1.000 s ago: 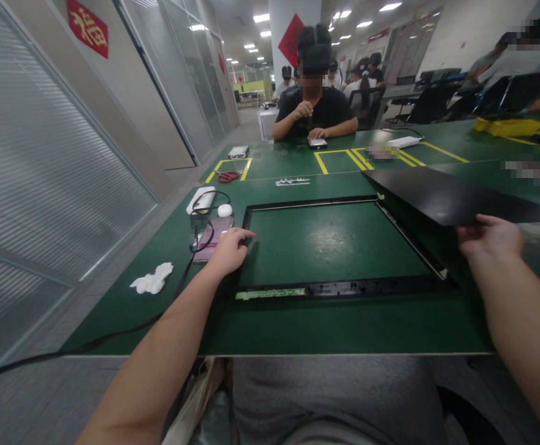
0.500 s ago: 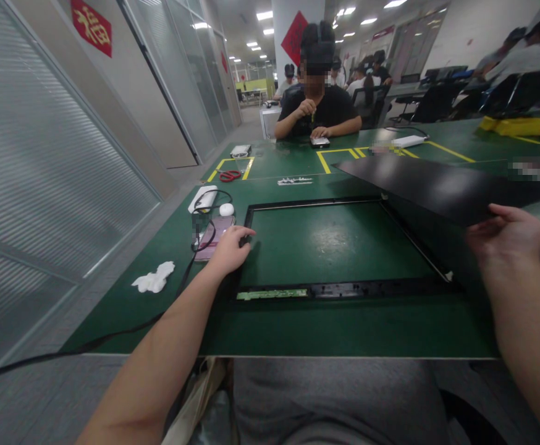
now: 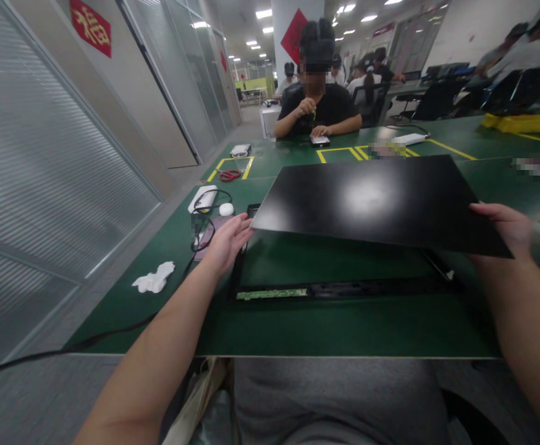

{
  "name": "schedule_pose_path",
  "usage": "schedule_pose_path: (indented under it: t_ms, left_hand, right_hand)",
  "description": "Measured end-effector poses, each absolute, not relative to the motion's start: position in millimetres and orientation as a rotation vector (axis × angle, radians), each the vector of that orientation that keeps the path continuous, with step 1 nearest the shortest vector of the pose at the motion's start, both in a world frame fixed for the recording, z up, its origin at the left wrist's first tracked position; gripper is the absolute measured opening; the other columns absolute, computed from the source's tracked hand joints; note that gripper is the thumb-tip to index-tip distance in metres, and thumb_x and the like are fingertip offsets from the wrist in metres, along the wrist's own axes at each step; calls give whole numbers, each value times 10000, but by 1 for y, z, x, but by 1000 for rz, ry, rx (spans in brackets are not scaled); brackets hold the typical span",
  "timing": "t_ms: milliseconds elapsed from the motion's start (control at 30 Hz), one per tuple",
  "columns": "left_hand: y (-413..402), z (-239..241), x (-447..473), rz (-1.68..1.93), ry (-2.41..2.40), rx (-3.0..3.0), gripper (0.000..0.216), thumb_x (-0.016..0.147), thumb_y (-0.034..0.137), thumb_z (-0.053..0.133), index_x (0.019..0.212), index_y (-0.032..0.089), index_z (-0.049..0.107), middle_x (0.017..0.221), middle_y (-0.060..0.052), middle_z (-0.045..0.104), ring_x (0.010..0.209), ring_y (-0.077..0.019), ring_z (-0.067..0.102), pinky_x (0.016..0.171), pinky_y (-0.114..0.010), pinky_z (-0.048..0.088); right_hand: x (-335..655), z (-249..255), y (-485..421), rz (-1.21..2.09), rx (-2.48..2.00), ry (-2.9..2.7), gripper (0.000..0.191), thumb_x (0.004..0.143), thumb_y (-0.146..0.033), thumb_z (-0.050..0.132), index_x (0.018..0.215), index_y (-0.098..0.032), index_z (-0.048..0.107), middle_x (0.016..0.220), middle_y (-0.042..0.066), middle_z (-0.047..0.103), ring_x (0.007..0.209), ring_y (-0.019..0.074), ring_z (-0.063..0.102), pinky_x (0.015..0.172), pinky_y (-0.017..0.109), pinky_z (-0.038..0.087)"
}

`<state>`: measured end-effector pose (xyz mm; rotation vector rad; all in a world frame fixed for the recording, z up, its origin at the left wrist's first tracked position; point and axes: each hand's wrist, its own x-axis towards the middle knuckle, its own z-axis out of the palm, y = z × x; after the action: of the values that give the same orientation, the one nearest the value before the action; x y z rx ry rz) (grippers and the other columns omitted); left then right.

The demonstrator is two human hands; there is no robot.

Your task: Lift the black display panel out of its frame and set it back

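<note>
Green table, right hand holding panel

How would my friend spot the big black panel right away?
Find the green table. Above it, over a black frame, the panel is held at its right end by the right hand. Unlike the hollow frame, it is solid with a white shine.

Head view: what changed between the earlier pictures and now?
The glossy black rectangular panel swung leftward, over the thin black rectangular frame, still held by the right hand. The left hand turned from the frame's left side, opening toward the panel's left corner; whether it touches is unclear. The frame, crumpled white tissue and red-handled scissors stayed put.
</note>
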<state>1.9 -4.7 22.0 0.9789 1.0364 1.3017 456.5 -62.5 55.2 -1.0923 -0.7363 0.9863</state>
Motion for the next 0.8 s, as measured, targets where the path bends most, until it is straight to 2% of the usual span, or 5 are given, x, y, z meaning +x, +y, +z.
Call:
schedule_pose_path:
  t_ms: [167,300,467,667,800]
  left_hand:
    - [-11,37,0,1159,990,825,344,842,337,621,1105,117,651,943,-104,742,786,-188,702,649,-260,541]
    - [-13,38,0,1121,1024,897,419,714,339,739,1086,153,692,897,-62,757,823,-244,720,670,-301,555]
    - [-7,29,-3,1183,1079,1001,524,581,330,838,1058,153,712,829,-46,759,744,-231,714,661,-294,538]
    - [-1,24,-9,1243,1134,993,488,534,323,852,974,147,737,748,-33,752,684,-219,706,615,-274,525]
    - [-2,26,-10,1265,1147,996,441,527,299,850,932,160,742,723,-24,752,650,-212,703,614,-286,545]
  right_hand:
    - [440,61,-65,1030,-1043,-888,266,663,-242,441,869,-257,608,961,20,601,791,213,568,561,369,453]
    - [435,61,-64,1077,-1132,-895,291,646,-210,453,887,-262,609,948,22,606,785,206,567,541,350,447]
    - [438,60,-64,1125,-1157,-912,272,680,-284,451,902,-286,609,907,17,619,765,209,574,536,356,442]
    - [444,53,-60,1337,-1121,-899,373,712,-441,369,922,-249,610,923,62,619,785,232,572,590,398,439]
    - [453,44,-52,1299,-1182,-814,372,704,-411,392,948,-218,597,872,79,630,804,191,569,646,327,436]
